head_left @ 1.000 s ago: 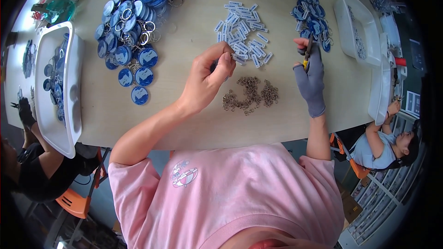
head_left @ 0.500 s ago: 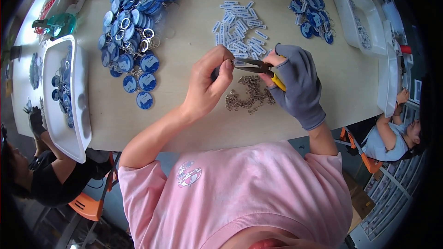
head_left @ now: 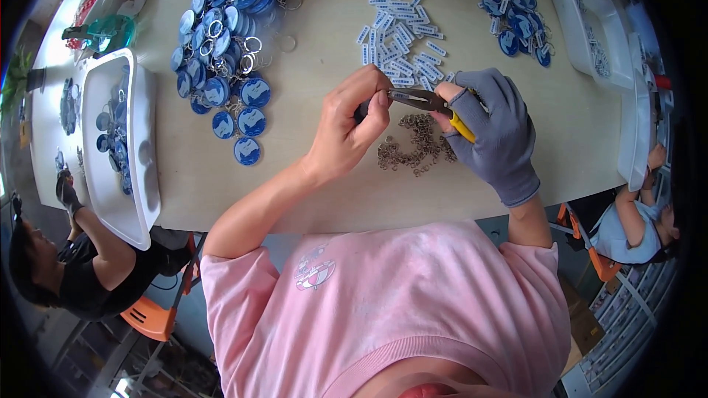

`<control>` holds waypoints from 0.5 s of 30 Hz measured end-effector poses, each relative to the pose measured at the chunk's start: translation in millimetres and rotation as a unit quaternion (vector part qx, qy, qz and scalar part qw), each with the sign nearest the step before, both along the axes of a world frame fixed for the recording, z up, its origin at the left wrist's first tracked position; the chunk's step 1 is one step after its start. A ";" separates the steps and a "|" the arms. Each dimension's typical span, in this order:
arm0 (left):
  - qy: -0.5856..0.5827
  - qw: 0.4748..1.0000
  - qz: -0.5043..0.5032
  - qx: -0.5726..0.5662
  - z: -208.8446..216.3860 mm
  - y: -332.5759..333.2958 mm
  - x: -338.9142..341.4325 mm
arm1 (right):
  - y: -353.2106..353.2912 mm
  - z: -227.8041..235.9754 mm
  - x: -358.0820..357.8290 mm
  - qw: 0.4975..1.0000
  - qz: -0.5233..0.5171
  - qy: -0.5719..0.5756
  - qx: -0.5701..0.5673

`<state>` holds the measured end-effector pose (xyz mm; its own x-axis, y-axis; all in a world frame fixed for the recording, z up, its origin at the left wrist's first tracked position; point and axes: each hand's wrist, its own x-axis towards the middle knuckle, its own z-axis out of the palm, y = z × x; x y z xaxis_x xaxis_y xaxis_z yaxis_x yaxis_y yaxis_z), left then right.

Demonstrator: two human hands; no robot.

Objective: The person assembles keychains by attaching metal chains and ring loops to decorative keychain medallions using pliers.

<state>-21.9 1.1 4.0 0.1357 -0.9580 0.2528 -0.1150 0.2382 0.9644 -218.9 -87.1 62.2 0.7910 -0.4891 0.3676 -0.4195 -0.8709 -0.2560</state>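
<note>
My bare left hand [head_left: 349,124] is closed in a pinch, with a dark rounded piece [head_left: 361,111] mostly hidden behind its fingers. My right hand [head_left: 495,129], in a grey fingerless glove, grips pliers with yellow handles [head_left: 462,127]. The dark plier jaws [head_left: 419,99] point left and meet my left fingertips. A small white-and-blue tag [head_left: 399,94] shows at the jaws; how it is held is too small to tell. Just below lies a pile of small metal rings [head_left: 417,149]. Beyond my hands, similar white tags [head_left: 402,37] are spread loosely.
Blue round keychains [head_left: 234,44] are heaped at the left, with a smaller tagged group [head_left: 518,18] at the far right. White trays stand at left [head_left: 150,155] and right [head_left: 571,11]. People sit at both sides [head_left: 88,265] [head_left: 627,225].
The whole view has shifted, so the table's things appear farther right. Both hands keep their hold, with the pliers still at my left fingertips.
</note>
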 end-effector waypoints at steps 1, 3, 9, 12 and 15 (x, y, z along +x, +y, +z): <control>0.002 1.000 0.000 -0.006 -0.5 0.0 -0.2 | 0.2 -0.3 -0.1 1.000 0.003 -0.004 0.000; 0.004 1.000 -0.002 -0.012 -1.2 -0.2 -0.4 | 0.7 0.2 -0.2 1.000 0.005 -0.009 0.000; -0.017 0.999 -0.027 -0.018 -0.4 -0.4 0.8 | 5.6 1.6 -3.8 1.000 -0.014 -0.004 -0.004; 0.001 1.000 -0.018 -0.003 2.3 -0.2 -0.6 | 7.9 0.4 -6.6 0.999 -0.027 0.016 -0.031; -0.001 1.000 -0.023 -0.009 2.5 -1.4 1.1 | 7.2 1.0 -2.9 1.000 -0.024 0.011 -0.014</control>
